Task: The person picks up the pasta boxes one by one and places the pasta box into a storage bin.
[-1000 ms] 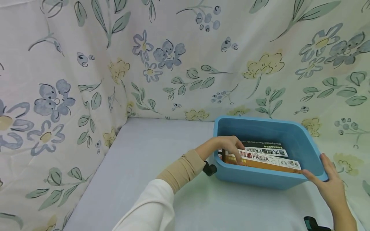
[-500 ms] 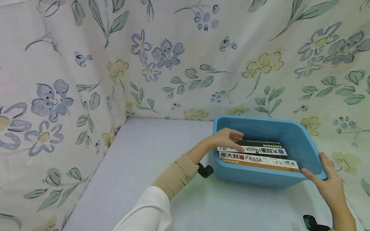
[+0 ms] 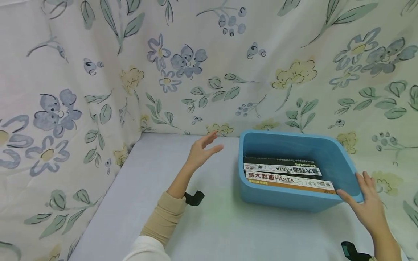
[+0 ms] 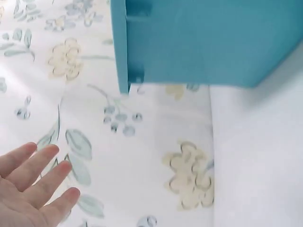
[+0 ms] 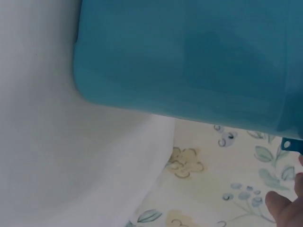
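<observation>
A blue plastic bin (image 3: 277, 197) stands on the table at the right in the head view. Inside lie boxes labelled PASTA: a white-and-orange pasta box (image 3: 294, 181) along the near wall and a black-and-white pasta box (image 3: 284, 169) behind it. My left hand (image 3: 200, 152) is in the air left of the bin, fingers spread, holding nothing; the left wrist view shows the same empty hand (image 4: 35, 189). At the bin's right near corner my right hand (image 3: 370, 204) lies against the rim, thumb and fingers extended. Only its fingertips (image 5: 279, 205) enter the right wrist view.
Floral cloth (image 3: 196, 90) hangs behind and at the left of the table. The pale table surface (image 3: 209, 232) extends left and in front of the bin. Dark wrist-camera mounts (image 3: 195, 198) stick out beside both wrists.
My left hand has come off the pasta boxes, out of the bin and away to the left, its fingers spreading. The boxes stay in the bin. My right hand remains at the corner, its fingers slightly raised.
</observation>
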`<state>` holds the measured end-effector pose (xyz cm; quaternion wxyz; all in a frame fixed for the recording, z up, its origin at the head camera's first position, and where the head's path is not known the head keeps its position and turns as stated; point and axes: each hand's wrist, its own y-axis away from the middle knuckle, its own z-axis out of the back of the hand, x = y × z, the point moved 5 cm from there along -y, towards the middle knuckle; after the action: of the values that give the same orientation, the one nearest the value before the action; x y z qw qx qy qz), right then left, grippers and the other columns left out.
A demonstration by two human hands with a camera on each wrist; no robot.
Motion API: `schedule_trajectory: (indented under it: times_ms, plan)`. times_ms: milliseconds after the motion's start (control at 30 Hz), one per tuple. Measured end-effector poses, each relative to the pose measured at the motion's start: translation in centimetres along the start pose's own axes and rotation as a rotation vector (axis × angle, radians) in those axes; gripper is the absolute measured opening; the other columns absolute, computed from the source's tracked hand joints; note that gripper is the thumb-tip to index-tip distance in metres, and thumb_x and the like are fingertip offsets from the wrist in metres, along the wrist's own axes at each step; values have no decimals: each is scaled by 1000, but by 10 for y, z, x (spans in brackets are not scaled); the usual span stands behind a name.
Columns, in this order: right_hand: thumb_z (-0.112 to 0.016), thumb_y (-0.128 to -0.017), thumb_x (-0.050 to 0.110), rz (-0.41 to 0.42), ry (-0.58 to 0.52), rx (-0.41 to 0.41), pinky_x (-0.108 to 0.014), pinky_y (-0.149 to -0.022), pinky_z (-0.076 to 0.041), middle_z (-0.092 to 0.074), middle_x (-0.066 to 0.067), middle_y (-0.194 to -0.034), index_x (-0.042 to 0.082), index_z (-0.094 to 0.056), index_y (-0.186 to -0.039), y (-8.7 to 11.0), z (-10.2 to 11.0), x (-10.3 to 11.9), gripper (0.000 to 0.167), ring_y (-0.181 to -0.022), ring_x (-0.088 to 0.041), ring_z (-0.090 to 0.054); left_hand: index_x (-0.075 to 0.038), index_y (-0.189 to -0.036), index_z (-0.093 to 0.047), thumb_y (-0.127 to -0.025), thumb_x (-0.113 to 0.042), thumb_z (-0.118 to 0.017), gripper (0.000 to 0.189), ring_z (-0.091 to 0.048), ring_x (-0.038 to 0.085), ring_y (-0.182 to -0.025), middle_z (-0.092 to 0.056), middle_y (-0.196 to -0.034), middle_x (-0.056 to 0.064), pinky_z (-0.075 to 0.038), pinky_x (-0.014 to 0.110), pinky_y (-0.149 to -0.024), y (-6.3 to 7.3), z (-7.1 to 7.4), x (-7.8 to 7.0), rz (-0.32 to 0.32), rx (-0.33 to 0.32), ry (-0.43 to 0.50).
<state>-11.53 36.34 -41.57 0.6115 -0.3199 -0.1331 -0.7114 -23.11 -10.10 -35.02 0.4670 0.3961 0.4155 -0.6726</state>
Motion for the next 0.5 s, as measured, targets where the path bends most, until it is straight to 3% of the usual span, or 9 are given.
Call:
schedule_trajectory:
  times_ms: [333, 500]
  plan:
    - [-51, -97, 42, 76, 125, -52, -73, -104, 3, -4, -25, -158, 2, -7, -155, 4, 11, 31, 83, -145, -42, 10, -14, -149, -41, -85, -39, -71, 75, -35, 35, -138, -41, -150, 13, -31, 59, -107, 30, 47, 15, 41, -118, -325]
    - [-53, -95, 48, 185, 192, -34, -70, -106, 7, -10, -31, -156, 3, -10, -155, 1, 5, 58, 86, -144, -46, 5, -14, -149, -41, -82, -47, -71, 81, -39, 36, -135, -42, -149, 13, -35, 59, -104, 36, 52, 10, -20, -167, -499]
